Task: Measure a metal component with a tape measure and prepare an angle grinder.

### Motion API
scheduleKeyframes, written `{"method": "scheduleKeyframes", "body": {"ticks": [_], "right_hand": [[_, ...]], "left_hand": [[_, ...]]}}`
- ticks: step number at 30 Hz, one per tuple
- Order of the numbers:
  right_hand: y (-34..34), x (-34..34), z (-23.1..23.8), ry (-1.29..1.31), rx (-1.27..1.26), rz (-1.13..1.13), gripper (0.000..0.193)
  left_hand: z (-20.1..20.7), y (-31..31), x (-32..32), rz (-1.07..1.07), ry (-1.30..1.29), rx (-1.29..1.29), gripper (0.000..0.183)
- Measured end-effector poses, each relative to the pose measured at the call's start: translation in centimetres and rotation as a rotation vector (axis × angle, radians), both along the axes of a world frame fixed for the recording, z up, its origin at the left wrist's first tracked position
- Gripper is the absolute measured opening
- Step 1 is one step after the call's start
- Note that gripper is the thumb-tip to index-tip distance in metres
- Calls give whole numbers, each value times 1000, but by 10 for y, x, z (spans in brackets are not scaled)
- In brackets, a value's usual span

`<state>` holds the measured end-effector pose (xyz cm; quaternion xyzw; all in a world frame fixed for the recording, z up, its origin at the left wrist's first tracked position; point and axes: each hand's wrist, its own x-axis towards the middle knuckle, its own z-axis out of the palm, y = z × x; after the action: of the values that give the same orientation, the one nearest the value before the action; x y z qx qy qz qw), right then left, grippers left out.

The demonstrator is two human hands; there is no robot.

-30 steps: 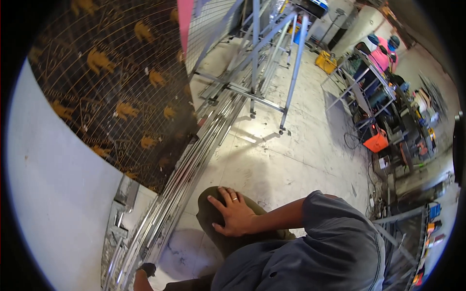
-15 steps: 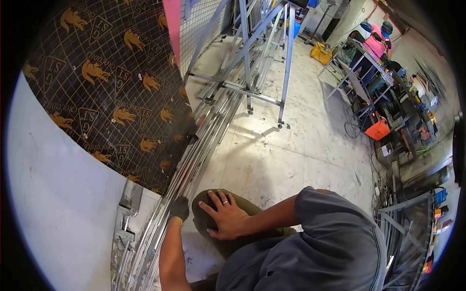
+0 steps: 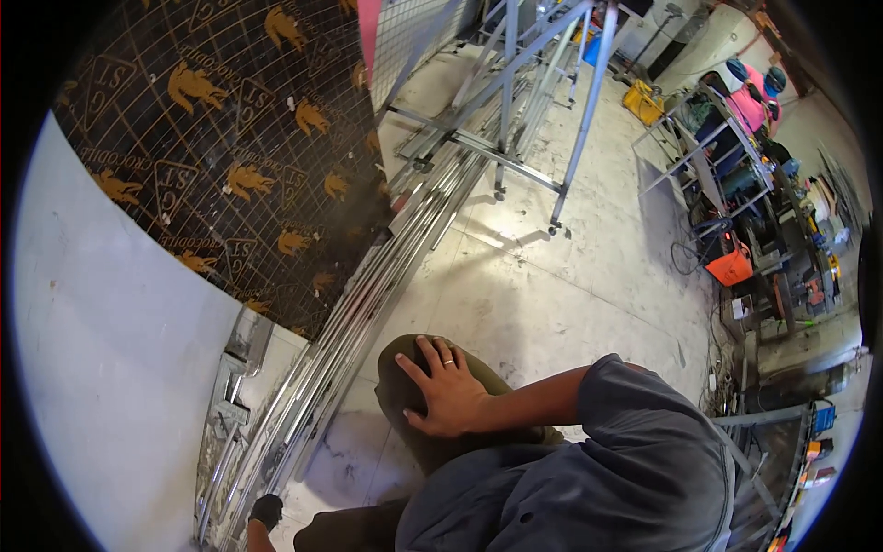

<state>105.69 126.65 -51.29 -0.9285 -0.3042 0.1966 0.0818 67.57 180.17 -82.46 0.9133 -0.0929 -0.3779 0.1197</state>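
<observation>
Down at the lower left, my left hand wears a dark glove and is at the near end of a long bundle of metal bars. Its fingers are too dark to make out, so whether it grips a bar does not show. My bare right hand rests with spread fingers on my bent knee, a ring on one finger. The shiny bars lie lengthwise on the floor, running from the lower left toward the far end of the room.
A dark patterned panel stands left of the bars, by a pale wall. Ahead is a metal frame on feet. To the right are a cluttered workbench, an orange container, a rack and a person in pink.
My left hand has moved back along the bars, from beside my knee to the lower edge. My right hand stays on the knee. The view has shifted slightly.
</observation>
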Motion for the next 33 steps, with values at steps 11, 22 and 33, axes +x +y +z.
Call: {"method": "scheduleKeyframes", "body": {"ticks": [11,22,33], "right_hand": [[25,-7,-18,-120,63,92,96],[45,-43,-29,-192,119,160,91],[47,-49,-32,-244,-10,136,94]], "left_hand": [[-11,-44,58,295,167,162,39],[36,-94,74,883,100,10,36],[44,-57,21,811,-40,11,39]]}}
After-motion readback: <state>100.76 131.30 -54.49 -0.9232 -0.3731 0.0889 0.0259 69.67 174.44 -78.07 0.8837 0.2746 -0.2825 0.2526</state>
